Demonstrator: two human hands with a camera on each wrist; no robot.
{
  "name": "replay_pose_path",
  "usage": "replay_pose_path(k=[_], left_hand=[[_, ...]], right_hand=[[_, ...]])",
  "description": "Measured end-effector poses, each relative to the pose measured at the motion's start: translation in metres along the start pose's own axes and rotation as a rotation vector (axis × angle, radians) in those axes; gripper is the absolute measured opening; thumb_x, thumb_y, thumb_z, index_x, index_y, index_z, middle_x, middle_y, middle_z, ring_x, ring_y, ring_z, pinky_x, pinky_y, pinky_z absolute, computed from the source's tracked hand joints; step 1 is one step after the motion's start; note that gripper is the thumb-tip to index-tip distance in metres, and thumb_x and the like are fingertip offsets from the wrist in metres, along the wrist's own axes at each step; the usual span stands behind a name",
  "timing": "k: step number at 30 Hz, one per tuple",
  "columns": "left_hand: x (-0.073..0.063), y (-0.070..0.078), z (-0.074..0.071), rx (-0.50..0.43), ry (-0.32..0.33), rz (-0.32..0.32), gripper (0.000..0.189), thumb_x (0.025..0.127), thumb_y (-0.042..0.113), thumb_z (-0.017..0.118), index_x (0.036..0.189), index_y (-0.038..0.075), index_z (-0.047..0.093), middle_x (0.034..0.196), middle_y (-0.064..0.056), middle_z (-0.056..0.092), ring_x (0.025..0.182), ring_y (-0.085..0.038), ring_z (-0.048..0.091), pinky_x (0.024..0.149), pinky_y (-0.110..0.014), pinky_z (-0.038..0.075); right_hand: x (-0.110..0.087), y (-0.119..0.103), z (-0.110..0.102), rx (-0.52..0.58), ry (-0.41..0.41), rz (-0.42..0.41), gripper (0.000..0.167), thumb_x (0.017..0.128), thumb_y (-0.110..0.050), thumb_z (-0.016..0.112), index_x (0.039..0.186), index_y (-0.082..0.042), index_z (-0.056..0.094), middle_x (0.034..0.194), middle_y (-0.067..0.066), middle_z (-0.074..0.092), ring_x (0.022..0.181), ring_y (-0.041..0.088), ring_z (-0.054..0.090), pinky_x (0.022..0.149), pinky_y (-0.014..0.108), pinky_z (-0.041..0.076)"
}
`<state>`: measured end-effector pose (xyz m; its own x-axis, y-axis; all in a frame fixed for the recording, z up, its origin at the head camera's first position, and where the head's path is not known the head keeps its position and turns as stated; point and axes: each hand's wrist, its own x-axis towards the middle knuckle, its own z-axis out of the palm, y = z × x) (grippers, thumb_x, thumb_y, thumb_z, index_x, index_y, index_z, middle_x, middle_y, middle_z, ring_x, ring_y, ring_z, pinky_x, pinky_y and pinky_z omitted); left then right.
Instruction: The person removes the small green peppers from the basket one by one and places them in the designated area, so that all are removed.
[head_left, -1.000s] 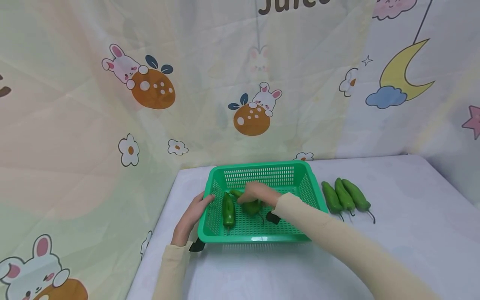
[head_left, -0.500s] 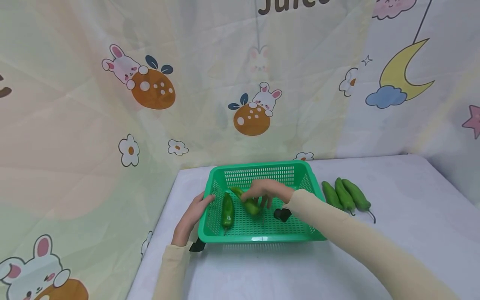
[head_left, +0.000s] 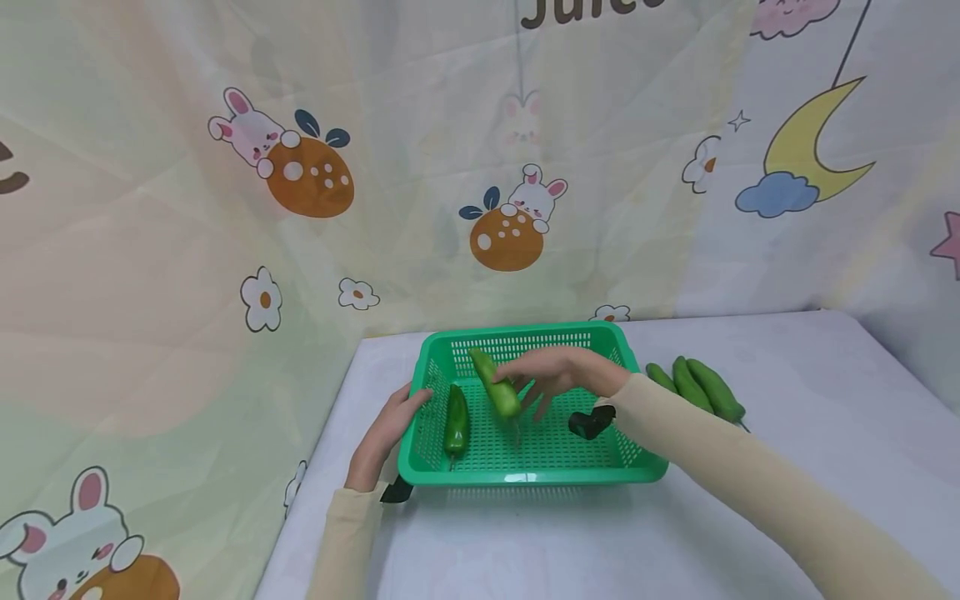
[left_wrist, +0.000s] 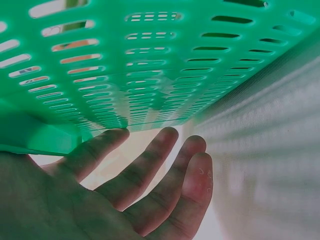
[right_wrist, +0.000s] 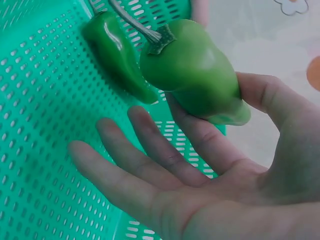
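My right hand (head_left: 551, 371) pinches a long green pepper (head_left: 493, 387) between thumb and index finger, its other fingers spread loosely. In the right wrist view this pepper (right_wrist: 197, 70) is tilted, its stem pointing up and left, over the green plastic basket (right_wrist: 45, 100). A second green pepper (head_left: 456, 422) lies along the left side of the basket floor, stem toward the front. My left hand (head_left: 386, 429) holds the basket's left wall, thumb over the rim. Its fingers reach along the outer side, as the left wrist view shows with the hand (left_wrist: 125, 185) under the slotted wall.
Three more green peppers (head_left: 716, 392) lie side by side on the white table (head_left: 825, 433), right of the basket, partly hidden by my right sleeve (head_left: 720, 467). A printed cloth backdrop (head_left: 420, 167) rises behind and at the left.
My right hand has raised the pepper from the basket floor and drawn it slightly right and back. The other pepper has shifted a little; my left hand stays at the rim.
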<state>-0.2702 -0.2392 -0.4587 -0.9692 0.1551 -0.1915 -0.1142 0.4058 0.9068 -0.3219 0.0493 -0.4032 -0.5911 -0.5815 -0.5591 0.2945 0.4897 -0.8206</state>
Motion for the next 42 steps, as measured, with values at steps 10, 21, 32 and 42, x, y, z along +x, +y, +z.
replay_pose_path(k=[10, 21, 32, 42], left_hand=[[0.012, -0.018, 0.0, 0.001, 0.03, 0.02, 0.058, 0.104, 0.042, 0.047, 0.154, 0.013, 0.04, 0.129, -0.02, 0.065, 0.102, -0.026, 0.07, 0.084, -0.041, 0.059], [0.013, -0.016, -0.003, -0.002, 0.032, 0.011, 0.057, 0.104, 0.043, 0.047, 0.154, 0.016, 0.04, 0.128, -0.017, 0.065, 0.101, -0.025, 0.069, 0.084, -0.04, 0.059], [0.01, -0.019, 0.001, -0.006, 0.006, 0.01, 0.06, 0.105, 0.042, 0.045, 0.156, 0.013, 0.035, 0.136, -0.021, 0.059, 0.107, -0.028, 0.067, 0.085, -0.042, 0.058], [-0.012, 0.017, -0.002, -0.024, -0.04, -0.001, 0.054, 0.108, 0.028, 0.043, 0.156, 0.005, 0.034, 0.132, -0.027, 0.061, 0.105, -0.032, 0.068, 0.084, -0.04, 0.058]], right_hand=[[-0.018, 0.008, -0.021, 0.079, -0.006, 0.002, 0.055, 0.099, -0.04, 0.056, 0.14, -0.004, 0.047, 0.142, 0.02, 0.051, 0.128, 0.044, 0.055, 0.102, 0.06, 0.049], [-0.051, 0.007, -0.041, 0.118, 0.003, -0.009, 0.063, 0.1, -0.039, 0.056, 0.148, -0.005, 0.033, 0.143, 0.024, 0.046, 0.125, 0.044, 0.057, 0.102, 0.06, 0.049], [-0.081, 0.021, -0.063, 0.161, 0.018, -0.035, 0.061, 0.103, -0.036, 0.051, 0.15, -0.006, 0.026, 0.143, 0.022, 0.045, 0.117, 0.037, 0.063, 0.097, 0.057, 0.053], [-0.117, 0.03, -0.087, 0.243, 0.008, -0.066, 0.06, 0.106, -0.034, 0.043, 0.151, -0.003, 0.018, 0.145, 0.025, 0.044, 0.124, 0.041, 0.06, 0.1, 0.055, 0.052]])
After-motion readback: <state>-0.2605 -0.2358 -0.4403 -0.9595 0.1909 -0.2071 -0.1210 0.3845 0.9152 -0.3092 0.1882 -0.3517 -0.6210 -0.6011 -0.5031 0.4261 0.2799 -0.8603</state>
